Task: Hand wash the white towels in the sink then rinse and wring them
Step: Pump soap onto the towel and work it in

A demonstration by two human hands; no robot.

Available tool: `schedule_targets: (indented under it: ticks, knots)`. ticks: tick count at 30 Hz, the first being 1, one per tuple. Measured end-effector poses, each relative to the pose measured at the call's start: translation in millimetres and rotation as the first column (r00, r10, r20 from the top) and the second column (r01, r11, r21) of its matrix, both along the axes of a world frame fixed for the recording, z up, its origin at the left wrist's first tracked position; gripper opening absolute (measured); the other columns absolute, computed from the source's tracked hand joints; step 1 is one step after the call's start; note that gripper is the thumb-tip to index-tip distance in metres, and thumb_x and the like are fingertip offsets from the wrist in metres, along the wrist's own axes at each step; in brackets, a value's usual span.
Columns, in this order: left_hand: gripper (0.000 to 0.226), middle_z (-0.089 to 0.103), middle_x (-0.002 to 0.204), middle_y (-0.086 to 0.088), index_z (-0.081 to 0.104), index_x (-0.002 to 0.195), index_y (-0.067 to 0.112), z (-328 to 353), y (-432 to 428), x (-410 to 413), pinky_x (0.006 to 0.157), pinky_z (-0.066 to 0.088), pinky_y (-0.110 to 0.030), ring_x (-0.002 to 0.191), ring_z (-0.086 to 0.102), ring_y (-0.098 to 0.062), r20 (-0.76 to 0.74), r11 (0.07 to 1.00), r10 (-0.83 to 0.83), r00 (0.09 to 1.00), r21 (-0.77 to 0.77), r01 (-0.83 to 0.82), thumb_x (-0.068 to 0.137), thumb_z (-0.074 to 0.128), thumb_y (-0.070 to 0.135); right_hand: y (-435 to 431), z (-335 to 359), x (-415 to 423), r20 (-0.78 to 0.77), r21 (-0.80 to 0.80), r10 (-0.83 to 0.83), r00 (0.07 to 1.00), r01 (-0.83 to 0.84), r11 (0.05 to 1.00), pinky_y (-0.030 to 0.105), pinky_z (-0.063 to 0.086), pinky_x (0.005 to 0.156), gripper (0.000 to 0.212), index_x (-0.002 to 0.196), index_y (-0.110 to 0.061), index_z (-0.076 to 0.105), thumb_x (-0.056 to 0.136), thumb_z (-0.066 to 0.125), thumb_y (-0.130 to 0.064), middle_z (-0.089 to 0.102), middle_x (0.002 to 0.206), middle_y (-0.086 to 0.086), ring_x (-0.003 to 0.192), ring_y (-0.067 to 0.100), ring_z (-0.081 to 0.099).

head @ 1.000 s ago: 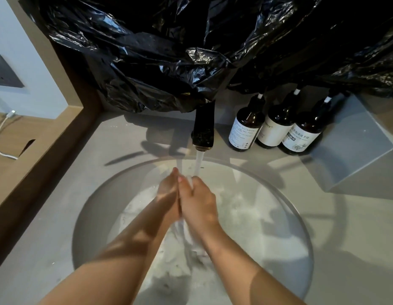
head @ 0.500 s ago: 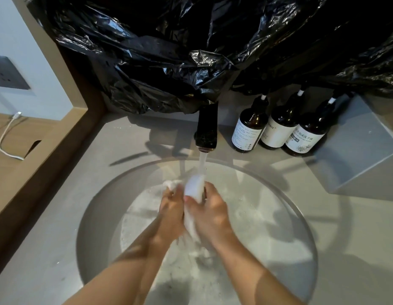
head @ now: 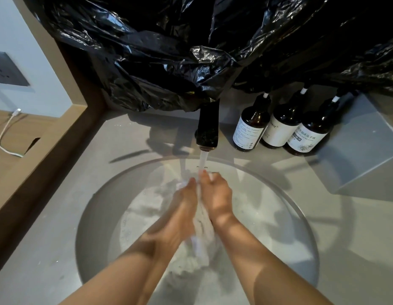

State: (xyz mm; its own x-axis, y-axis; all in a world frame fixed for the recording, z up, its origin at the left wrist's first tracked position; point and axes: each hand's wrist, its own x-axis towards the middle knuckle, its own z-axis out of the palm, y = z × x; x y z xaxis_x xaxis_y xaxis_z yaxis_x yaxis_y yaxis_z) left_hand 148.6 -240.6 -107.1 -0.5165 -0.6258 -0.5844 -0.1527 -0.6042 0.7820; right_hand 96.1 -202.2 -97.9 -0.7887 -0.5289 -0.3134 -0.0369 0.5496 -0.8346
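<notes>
A wet white towel (head: 202, 236) hangs between my two hands over the round grey sink (head: 92, 216). My left hand (head: 184, 201) and my right hand (head: 215, 194) press against each other with the towel squeezed between the palms, fingers pointing up toward the tap. Both grip the cloth, and the towel's lower end trails down into the basin. Water runs from the dark faucet (head: 208, 128) onto my fingertips and the towel's top. More white cloth (head: 151, 201) lies in the soapy water on the basin floor.
Three brown pump bottles (head: 279, 128) with white labels stand behind the sink at the right. A grey box (head: 364, 146) sits further right. Black plastic sheeting (head: 191, 51) hangs over the wall above the faucet. A wooden ledge (head: 48, 150) borders the counter on the left.
My hands have slid forward along the towel and closed palm to palm; the bunched towel top seen above them half a second ago is now mostly hidden between them.
</notes>
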Motion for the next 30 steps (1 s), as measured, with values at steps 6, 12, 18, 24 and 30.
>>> schedule_targets:
  ticks: [6, 12, 18, 24, 30]
  knots:
    - [0.037, 0.051, 0.065, -0.008, 0.045, 0.074, 0.013, 5.0, -18.1, 4.5, 0.066, 0.042, -0.023, 0.085, 0.063, -0.025, -0.094, 0.994, 0.04, 0.995, 0.107, -0.03, 0.104, 0.029, 0.026, 5.1, 2.5, 22.3, -0.078, 0.008, 0.174, 0.982, -0.174, 0.985, 0.034, 0.046, 0.087, 0.04, 0.105, -0.019, 0.059, 0.095, 0.041, -0.053, 0.066, 0.107, 0.009, 0.102, 0.028, 0.06]
    - [0.034, 0.062, 0.092, -0.013, 0.06, 0.101, 0.01, -0.9, -24.5, 6.8, 0.062, 0.052, -0.021, 0.07, 0.065, -0.015, -0.151, 0.993, -0.101, 0.983, 0.052, 0.11, 0.101, 0.038, 0.037, 7.3, 19.1, -17.4, -0.043, 0.044, 0.233, 0.972, -0.231, 0.972, 0.035, 0.049, 0.087, 0.032, 0.078, -0.023, 0.049, 0.093, 0.046, -0.051, 0.062, 0.094, 0.006, 0.093, 0.027, 0.06]
    - [0.038, 0.067, 0.08, -0.013, 0.06, 0.105, 0.006, -2.0, -25.2, 20.3, 0.065, 0.052, -0.033, 0.073, 0.066, -0.027, -0.034, 0.981, -0.193, 0.981, 0.026, 0.194, 0.08, 0.071, 0.032, 25.4, 49.4, -33.7, -0.085, 0.378, 0.466, 0.881, -0.404, 0.833, 0.029, 0.046, 0.075, 0.026, 0.08, -0.013, 0.06, 0.085, 0.05, -0.036, 0.063, 0.092, 0.007, 0.088, 0.026, 0.06]
    - [0.039, 0.066, 0.101, -0.014, 0.061, 0.11, 0.006, -7.1, -23.3, 30.0, 0.095, 0.046, -0.041, 0.101, 0.066, -0.028, -0.042, 0.985, -0.169, 0.985, 0.025, 0.17, 0.083, 0.07, 0.033, 12.6, 104.4, -56.1, 0.044, -0.171, -0.118, 0.992, 0.123, 0.977, 0.024, 0.03, 0.047, 0.037, 0.05, -0.013, 0.046, 0.086, 0.052, -0.02, 0.043, 0.039, -0.004, 0.041, 0.013, 0.037]
    - [0.061, 0.072, 0.1, -0.01, 0.056, 0.118, 0.013, -4.7, -17.5, 23.7, 0.099, 0.047, -0.047, 0.097, 0.069, -0.03, -0.002, 0.981, -0.189, 0.982, 0.03, 0.189, 0.068, 0.08, 0.039, -31.6, 150.7, -75.0, 0.519, -0.407, -0.176, 0.836, 0.423, 0.809, 0.008, 0.014, 0.027, 0.049, 0.061, -0.022, 0.026, 0.09, 0.057, -0.047, 0.028, 0.038, -0.007, 0.016, 0.007, 0.019]
